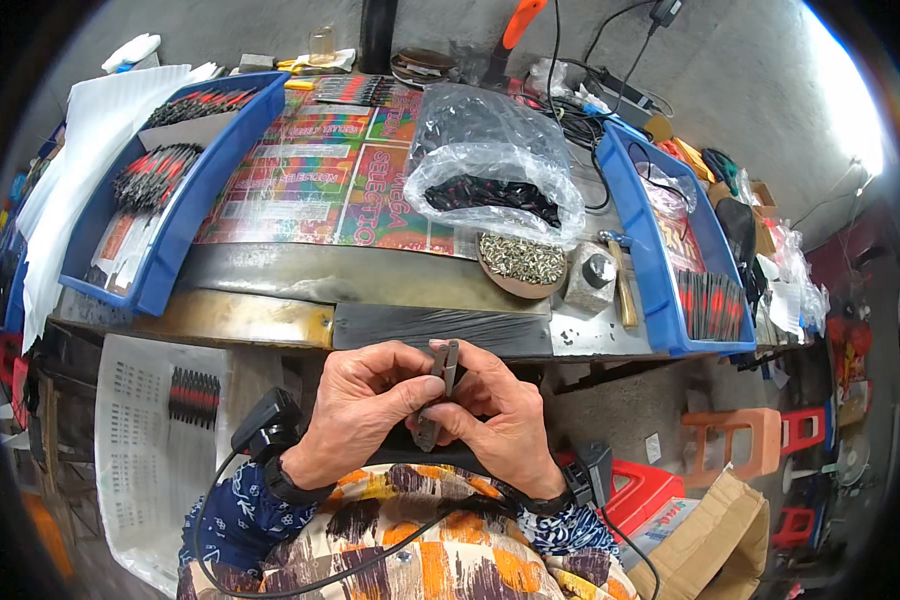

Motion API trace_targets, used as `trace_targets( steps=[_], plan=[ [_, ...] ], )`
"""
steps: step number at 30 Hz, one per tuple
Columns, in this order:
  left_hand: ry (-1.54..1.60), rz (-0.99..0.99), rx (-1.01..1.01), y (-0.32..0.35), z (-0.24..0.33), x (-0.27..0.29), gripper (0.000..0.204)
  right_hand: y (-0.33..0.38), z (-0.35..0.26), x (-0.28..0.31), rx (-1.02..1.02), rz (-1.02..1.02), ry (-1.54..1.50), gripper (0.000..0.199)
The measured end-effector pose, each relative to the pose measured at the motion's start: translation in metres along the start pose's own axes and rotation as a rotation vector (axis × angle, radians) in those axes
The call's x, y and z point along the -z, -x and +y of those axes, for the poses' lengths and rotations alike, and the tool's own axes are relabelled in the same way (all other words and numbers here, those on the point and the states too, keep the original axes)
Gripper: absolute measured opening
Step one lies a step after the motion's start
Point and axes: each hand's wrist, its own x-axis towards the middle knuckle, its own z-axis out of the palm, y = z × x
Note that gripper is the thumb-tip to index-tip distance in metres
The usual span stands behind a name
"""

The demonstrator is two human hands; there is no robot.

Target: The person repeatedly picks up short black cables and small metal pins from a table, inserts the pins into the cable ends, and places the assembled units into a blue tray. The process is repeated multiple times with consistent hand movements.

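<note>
Though gripped, tool (440, 385) half-hidden

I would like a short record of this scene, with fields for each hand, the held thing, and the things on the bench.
left hand: grips the small metal tool from the left
right hand: grips the same tool from the right
small metal tool: grey, narrow, held upright between both hands
workbench: in front of the hands
round dish of small metal pieces: on the bench
clear plastic bag: behind the dish
blue trays: left and right sides
</note>
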Motion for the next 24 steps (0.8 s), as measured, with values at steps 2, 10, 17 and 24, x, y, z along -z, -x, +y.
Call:
trace_targets(
  steps=[2,10,17,24],
  plan=[
    [0.01,0.006,0.008,0.0004,-0.0023,-0.0004,0.012,0.0013,-0.0023,-0.0005,-0.021,0.001,-0.012,0.058],
    [0.018,0.01,-0.02,0.0001,-0.0073,-0.0019,0.013,0.0034,-0.0029,-0.0016,0.011,0.023,0.045,0.058],
    [0.011,0.027,-0.038,0.0004,-0.0089,-0.0037,0.013,0.0055,-0.0013,-0.0021,-0.008,0.034,0.03,0.058],
    [0.003,0.038,-0.01,-0.0003,-0.0094,-0.0042,0.013,0.0058,-0.0011,-0.0023,-0.018,0.034,0.057,0.058]
  ],
)
